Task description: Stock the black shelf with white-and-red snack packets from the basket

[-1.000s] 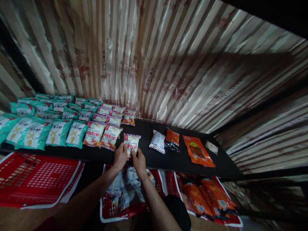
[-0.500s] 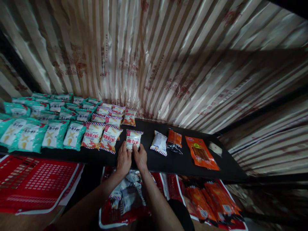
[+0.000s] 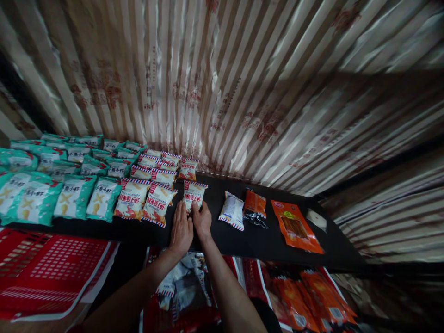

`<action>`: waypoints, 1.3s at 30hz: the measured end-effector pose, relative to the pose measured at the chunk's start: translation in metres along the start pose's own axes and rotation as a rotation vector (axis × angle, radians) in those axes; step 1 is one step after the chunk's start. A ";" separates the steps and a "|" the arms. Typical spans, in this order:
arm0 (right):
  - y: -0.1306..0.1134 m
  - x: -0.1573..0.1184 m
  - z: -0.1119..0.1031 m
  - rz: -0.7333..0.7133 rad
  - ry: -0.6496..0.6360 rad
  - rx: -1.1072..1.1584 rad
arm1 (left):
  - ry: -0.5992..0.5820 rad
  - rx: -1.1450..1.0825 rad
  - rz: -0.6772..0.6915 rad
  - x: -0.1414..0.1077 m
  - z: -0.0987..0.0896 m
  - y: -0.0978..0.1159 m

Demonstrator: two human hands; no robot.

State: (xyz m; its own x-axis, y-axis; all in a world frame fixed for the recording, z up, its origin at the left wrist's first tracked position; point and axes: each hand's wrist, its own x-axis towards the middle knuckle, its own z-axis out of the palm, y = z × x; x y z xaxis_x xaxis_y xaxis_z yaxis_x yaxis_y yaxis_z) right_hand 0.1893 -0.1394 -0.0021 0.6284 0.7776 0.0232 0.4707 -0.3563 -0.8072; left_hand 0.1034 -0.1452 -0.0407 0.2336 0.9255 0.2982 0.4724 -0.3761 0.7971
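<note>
Black shelf carried arranged packets at nine o'clock; single packet stood at twelve o'clock of both hands. Left hand: flat, fingers together. Right hand: thumb laid on packet, grip not determinable. Unshelved packets lay in basket, six o'clock.

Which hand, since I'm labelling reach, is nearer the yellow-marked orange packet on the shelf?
Right: the right hand is left of the orange packet; the left hand is farther left.
</note>
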 end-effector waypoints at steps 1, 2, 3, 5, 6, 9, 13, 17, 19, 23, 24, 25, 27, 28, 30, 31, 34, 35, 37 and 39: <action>-0.001 0.002 0.001 -0.002 0.002 0.003 | 0.003 0.012 0.009 0.002 0.001 -0.001; -0.002 0.005 0.003 -0.001 0.007 0.004 | 0.006 0.024 0.022 0.004 0.003 -0.003; -0.002 0.007 0.004 0.000 0.012 0.003 | 0.013 0.034 0.035 0.007 0.004 -0.004; -0.004 0.013 0.007 0.006 0.027 0.003 | 0.029 0.048 0.059 0.011 0.007 -0.006; -0.005 0.015 0.008 0.011 0.032 0.003 | 0.038 0.054 0.069 0.014 0.009 -0.007; -0.008 0.023 0.011 0.026 0.035 0.001 | 0.054 0.078 0.074 0.021 0.014 -0.009; -0.012 0.033 0.016 0.017 0.047 -0.003 | 0.065 0.092 0.080 0.031 0.019 -0.013; -0.014 0.042 0.020 -0.009 0.067 0.035 | 0.098 0.091 0.099 0.042 0.023 -0.018; -0.015 0.047 0.023 -0.024 0.075 0.059 | 0.109 0.099 0.103 0.047 0.025 -0.020; -0.016 0.057 0.029 -0.050 0.098 0.092 | 0.102 0.134 0.108 0.057 0.027 -0.022; -0.016 0.060 0.030 -0.051 0.100 0.096 | 0.101 0.143 0.112 0.059 0.027 -0.022; -0.017 0.062 0.031 -0.049 0.100 0.100 | 0.101 0.151 0.118 0.061 0.027 -0.022; -0.017 0.065 0.033 -0.047 0.098 0.105 | 0.105 0.165 0.136 0.065 0.027 -0.023; -0.017 0.067 0.033 -0.050 0.099 0.106 | 0.105 0.171 0.146 0.067 0.026 -0.023; -0.018 0.069 0.035 -0.061 0.104 0.107 | 0.104 0.182 0.156 0.070 0.026 -0.023; -0.018 0.070 0.035 -0.066 0.106 0.110 | 0.104 0.188 0.153 0.072 0.026 -0.024; -0.018 0.073 0.038 -0.078 0.109 0.130 | 0.106 0.200 0.136 0.075 0.026 -0.025; -0.018 0.074 0.039 -0.080 0.108 0.134 | 0.105 0.204 0.131 0.076 0.026 -0.025; -0.019 0.075 0.040 -0.080 0.098 0.133 | 0.102 0.213 0.124 0.076 0.026 -0.025; -0.020 0.075 0.041 -0.079 0.073 0.133 | 0.102 0.225 0.117 0.076 0.024 -0.024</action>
State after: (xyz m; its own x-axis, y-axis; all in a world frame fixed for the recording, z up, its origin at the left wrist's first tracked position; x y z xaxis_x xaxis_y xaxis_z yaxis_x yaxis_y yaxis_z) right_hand 0.2021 -0.0528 -0.0084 0.6378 0.7594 0.1287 0.4375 -0.2197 -0.8720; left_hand 0.1304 -0.0667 -0.0503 0.2159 0.8707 0.4419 0.6270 -0.4706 0.6208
